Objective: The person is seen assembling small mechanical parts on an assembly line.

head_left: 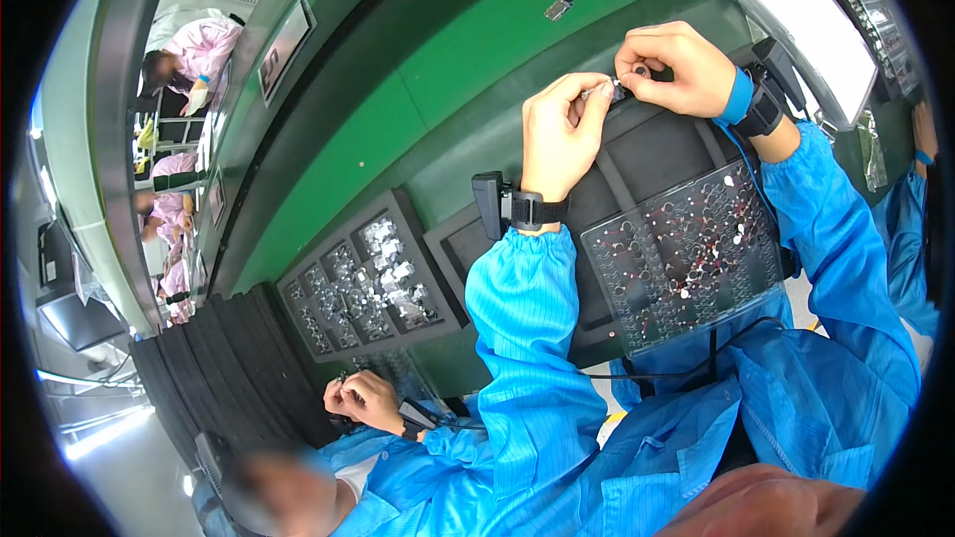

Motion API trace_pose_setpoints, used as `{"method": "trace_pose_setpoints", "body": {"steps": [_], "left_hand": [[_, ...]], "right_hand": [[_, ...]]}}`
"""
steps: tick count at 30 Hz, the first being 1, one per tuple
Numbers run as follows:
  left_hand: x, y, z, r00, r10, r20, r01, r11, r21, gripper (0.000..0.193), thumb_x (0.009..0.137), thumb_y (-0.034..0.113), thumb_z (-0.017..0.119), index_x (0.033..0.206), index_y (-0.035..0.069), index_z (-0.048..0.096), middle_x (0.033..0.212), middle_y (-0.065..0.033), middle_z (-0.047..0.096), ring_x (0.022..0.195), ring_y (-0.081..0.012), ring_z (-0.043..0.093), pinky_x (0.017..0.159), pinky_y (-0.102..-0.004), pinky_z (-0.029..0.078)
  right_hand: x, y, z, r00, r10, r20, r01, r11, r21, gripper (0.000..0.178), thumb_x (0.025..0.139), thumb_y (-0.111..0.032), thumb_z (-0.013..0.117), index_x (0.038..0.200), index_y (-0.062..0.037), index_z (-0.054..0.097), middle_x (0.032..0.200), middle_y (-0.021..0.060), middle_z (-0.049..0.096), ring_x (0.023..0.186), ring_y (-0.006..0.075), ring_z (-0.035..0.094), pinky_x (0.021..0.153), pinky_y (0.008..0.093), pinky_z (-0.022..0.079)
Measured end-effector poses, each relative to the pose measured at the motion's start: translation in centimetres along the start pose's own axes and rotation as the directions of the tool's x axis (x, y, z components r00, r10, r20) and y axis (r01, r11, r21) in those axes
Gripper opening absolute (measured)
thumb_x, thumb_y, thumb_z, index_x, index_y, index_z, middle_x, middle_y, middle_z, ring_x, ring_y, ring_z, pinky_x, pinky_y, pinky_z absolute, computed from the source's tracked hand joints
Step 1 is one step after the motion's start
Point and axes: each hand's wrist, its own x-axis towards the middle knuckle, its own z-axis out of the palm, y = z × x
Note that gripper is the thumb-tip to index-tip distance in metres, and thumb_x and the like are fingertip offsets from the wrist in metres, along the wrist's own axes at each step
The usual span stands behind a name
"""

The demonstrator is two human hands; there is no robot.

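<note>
Your left hand [559, 134] and right hand [681, 70] pinch a small metallic piece [617, 91] at upper right. Below them lies a clear tray [637, 334].

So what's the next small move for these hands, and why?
Probably steady the left hand and make only a slight adjustment with the right hand. The fingers of both meet closely at a small part and cover much of it, so moving both at once might slip it. Its exact fit is too small to tell.
</note>
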Motion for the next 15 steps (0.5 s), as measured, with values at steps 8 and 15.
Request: {"method": "trace_pose_setpoints", "body": {"steps": [8,15], "left_hand": [[0.0,0.0,0.1,1.000,0.026,-0.005,-0.026,1.000,0.009,0.009,0.090,0.007,0.072,0.094,-0.001,0.073,0.071,-0.0041,0.063,0.059,-0.0078,0.048,0.053,-0.0266,0.039],[0.0,0.6,-0.4,0.997,-0.034,0.073,0.029,0.997,0.068,0.017,0.094,0.011,0.068,0.102,-0.002,0.073,0.091,-0.0104,0.076,0.086,-0.0148,0.069,0.080,-0.0293,0.053]], "right_hand": [[-0.1,0.3,0.2,1.000,-0.001,-0.012,0.002,0.999,0.035,0.015,0.083,-0.012,0.066,0.088,0.0017,0.065,0.077,0.0092,0.066,0.062,0.0199,0.058,0.057,0.0317,0.047],[-0.1,0.4,0.3,0.999,0.044,0.014,-0.045,0.998,0.051,0.015,0.083,-0.012,0.066,0.087,0.0022,0.065,0.076,0.0100,0.066,0.060,0.0203,0.058,0.056,0.0319,0.046]]}}
